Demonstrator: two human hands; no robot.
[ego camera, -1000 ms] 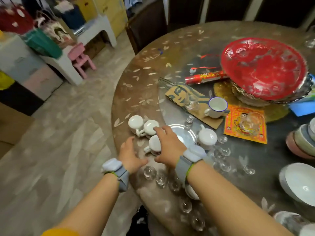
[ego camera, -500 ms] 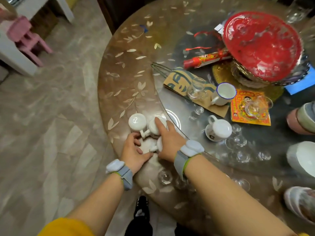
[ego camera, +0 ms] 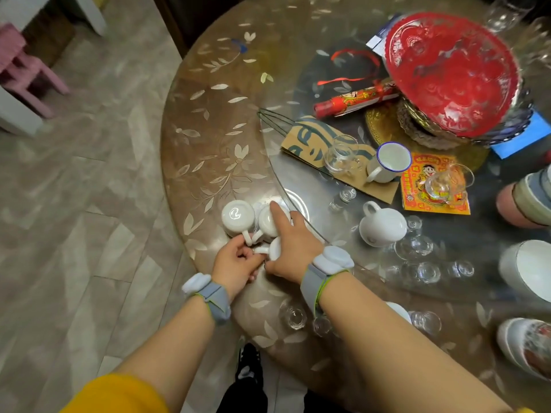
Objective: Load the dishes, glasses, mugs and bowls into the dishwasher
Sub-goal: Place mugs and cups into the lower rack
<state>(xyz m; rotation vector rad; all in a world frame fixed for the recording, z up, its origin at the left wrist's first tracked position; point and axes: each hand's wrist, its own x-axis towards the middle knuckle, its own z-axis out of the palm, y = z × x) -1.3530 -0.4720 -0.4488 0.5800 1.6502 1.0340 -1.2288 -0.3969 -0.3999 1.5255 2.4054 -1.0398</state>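
Three small white cups stand upside down near the table's left edge. My left hand [ego camera: 234,265] is curled around the handles of the left cup [ego camera: 238,217] and the near cup [ego camera: 275,248]. My right hand [ego camera: 293,244] lies over the middle cup [ego camera: 267,222] and the near cup, fingers spread on them. A white pot [ego camera: 382,228] with a handle sits to the right. Several small clear glasses [ego camera: 428,271] stand upturned on the glass turntable and along the near edge. A blue-rimmed mug [ego camera: 387,162] and a clear glass cup [ego camera: 343,155] stand farther back.
A round table [ego camera: 208,138] with leaf inlay carries a glass turntable [ego camera: 298,93]. A red plate [ego camera: 450,73] on a stack sits at back right. White bowls [ego camera: 527,269] and stacked coloured bowls [ego camera: 527,201] line the right edge. A pink stool [ego camera: 26,73] stands on the floor at left.
The view has tilted down and closer to the cups. My left hand has closed on the cup handles, and my right hand has settled over the middle and near cups.
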